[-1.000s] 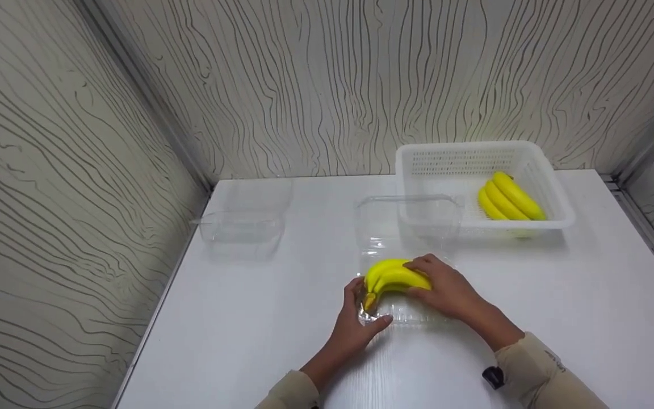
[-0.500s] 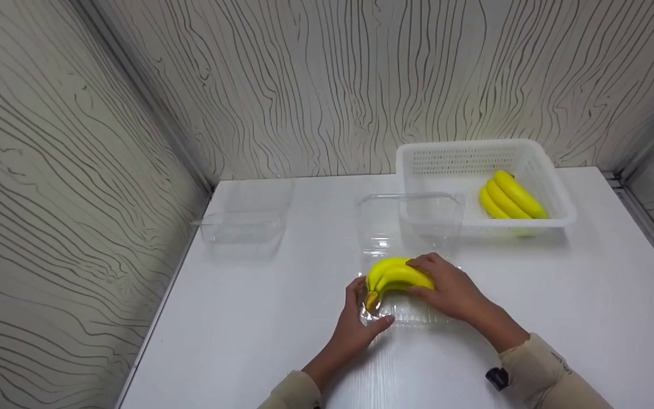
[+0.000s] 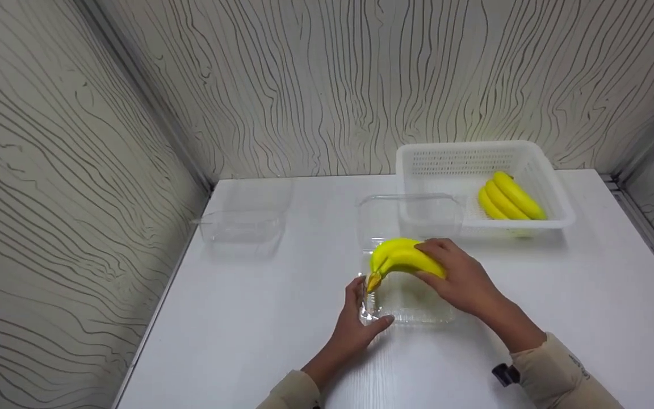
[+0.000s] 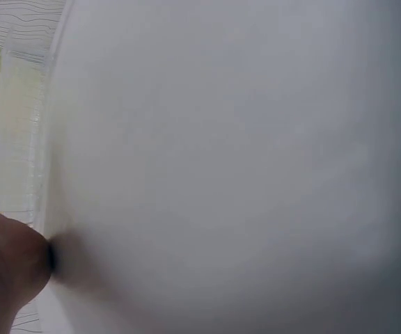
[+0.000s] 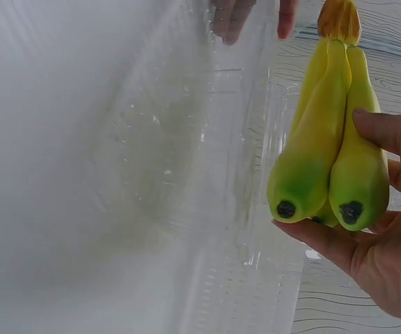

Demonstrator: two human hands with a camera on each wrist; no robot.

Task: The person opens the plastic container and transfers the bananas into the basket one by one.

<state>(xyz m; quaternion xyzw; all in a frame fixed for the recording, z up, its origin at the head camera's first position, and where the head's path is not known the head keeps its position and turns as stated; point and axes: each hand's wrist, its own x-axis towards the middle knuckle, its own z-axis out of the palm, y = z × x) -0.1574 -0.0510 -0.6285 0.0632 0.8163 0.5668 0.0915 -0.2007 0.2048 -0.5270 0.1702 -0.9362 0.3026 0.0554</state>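
A bunch of yellow bananas (image 3: 406, 257) is held up by my right hand (image 3: 463, 278), which grips the tip end, with the brown stem pointing left and down. Below it lies a clear plastic clamshell box (image 3: 423, 311), its lid (image 3: 378, 218) folded back. My left hand (image 3: 352, 326) holds the box's near left corner, thumb on the front edge and fingers along the side. From the right wrist view, the right hand's thumb and fingers (image 5: 326, 240) wrap the banana bunch (image 5: 308, 149), green tips facing the camera. The left wrist view shows only part of the left hand (image 4: 9, 268).
At the back right stands a white perforated basket (image 3: 486, 225) with another banana bunch (image 3: 511, 197) in it. A second clear clamshell box (image 3: 242, 230) with its lid raised is at the left. Patterned walls (image 3: 332, 85) border the white table (image 3: 236, 329).
My right hand has lifted the banana bunch up out of the box and slightly to the right, away from me. The left hand stays at the box corner.
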